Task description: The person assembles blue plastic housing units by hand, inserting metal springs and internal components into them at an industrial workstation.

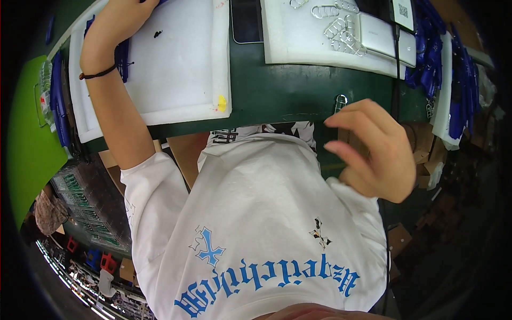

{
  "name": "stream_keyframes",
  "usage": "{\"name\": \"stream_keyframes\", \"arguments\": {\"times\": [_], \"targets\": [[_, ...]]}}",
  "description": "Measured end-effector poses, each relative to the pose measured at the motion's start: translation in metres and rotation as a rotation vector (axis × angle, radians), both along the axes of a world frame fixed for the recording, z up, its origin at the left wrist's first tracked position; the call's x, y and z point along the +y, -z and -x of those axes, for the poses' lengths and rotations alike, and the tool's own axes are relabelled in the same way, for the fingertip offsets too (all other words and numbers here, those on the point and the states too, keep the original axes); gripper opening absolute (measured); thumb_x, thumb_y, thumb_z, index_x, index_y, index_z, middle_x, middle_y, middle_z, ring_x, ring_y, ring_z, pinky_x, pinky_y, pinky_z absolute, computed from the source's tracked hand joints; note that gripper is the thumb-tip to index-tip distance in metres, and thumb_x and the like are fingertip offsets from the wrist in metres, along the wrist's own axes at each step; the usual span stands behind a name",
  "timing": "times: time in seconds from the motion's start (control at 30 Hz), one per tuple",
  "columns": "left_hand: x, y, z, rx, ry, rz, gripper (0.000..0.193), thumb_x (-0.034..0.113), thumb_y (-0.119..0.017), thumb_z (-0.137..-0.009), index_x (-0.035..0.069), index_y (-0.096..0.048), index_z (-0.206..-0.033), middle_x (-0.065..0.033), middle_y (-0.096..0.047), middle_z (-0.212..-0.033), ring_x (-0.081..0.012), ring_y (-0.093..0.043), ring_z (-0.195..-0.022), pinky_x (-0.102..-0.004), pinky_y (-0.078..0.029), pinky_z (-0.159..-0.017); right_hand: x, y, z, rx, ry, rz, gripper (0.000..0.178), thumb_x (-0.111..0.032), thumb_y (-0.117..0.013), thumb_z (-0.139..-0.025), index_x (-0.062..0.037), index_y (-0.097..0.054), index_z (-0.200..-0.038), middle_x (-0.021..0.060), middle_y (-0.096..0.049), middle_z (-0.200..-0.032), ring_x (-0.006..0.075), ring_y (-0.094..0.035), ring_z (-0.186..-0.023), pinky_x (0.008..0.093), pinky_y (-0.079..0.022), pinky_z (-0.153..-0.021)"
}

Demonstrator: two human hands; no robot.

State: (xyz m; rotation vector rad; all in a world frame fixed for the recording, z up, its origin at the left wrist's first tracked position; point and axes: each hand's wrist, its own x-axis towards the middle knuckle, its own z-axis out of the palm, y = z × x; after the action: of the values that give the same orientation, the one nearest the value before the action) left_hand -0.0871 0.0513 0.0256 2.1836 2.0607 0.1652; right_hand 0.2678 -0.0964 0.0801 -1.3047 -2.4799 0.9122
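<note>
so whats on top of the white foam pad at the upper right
On the white foam pad lie a cluster of silver metal clips and a flat silver device. A black cable crosses it. Whatever lies under the device is hidden.

Single head fisheye view, looking steeply down over white shirt (256,224) at green table (282,90); rim probably distorted.

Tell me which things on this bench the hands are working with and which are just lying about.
In hand:
- metal clip by the right hand
- white foam pad under the left hand
- blue straps beside the left forearm

Lying about:
- pile of metal clips
- silver device
- blue strap bundles
</note>
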Motion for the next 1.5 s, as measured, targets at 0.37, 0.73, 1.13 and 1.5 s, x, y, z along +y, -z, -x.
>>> {"name": "stream_keyframes", "arguments": {"times": [0.37, 0.73, 1.13, 1.5], "targets": [[0.026, 0.017, 0.049, -0.435, -0.21, -0.034, 0.027, 0.021, -0.052, -0.104, 0.002, -0.062, -0.12, -0.0039, -0.07, -0.093, -0.0096, -0.061, -0.069, -0.0242, -0.049, -0.067, -0.005, 0.086, -0.018, 0.076, 0.53, 0.15, 0.038, 0.0, -0.085, -0.075, -0.004, -0.07, -0.11, 0.0081, -0.066, -0.09, 0.0166, -0.063, -0.072, 0.0277, -0.054, -0.064], [-0.005, -0.01, -0.05, -1.578, 0.428, 0.203, 0.034, 0.01, -0.048, -0.108, 0.004, -0.042, -0.141, -0.0112, -0.062, -0.111, -0.0108, -0.06, -0.074, -0.0238, -0.048, -0.059, 0.107, 0.006, 0.048, 1.161, 0.26, -0.221, 0.023, 0.008, -0.074, -0.086, 0.0043, -0.067, -0.107, 0.0142, -0.072, -0.101, 0.0236, -0.075, -0.092, 0.0311, -0.061, -0.083], [-0.009, 0.0, -0.06, -1.676, 0.31, 0.185, 0.043, 0.013, -0.052, -0.106, 0.001, -0.041, -0.146, -0.0055, -0.059, -0.103, -0.0071, -0.054, -0.07, -0.0219, -0.044, -0.056, 0.185, -0.022, 0.121, 0.495, 0.172, -0.517, 0.008, -0.009, -0.081, -0.086, -0.0056, -0.077, -0.092, -0.0015, -0.076, -0.087, 0.0051, -0.061, -0.075, 0.022, -0.041, -0.059], [-0.007, 0.005, -0.059, -1.689, 0.257, 0.058, 0.035, 0.014, -0.054, -0.105, 0.002, -0.047, -0.137, -0.0038, -0.061, -0.097, -0.0059, -0.053, -0.063, -0.0213, -0.043, -0.053, 0.195, -0.023, 0.13, 0.407, 0.12, -1.005, 0.017, -0.003, -0.086, -0.074, -0.0061, -0.08, -0.089, 0.0047, -0.063, -0.08, 0.011, -0.056, -0.067, 0.0224, -0.042, -0.055]]}}
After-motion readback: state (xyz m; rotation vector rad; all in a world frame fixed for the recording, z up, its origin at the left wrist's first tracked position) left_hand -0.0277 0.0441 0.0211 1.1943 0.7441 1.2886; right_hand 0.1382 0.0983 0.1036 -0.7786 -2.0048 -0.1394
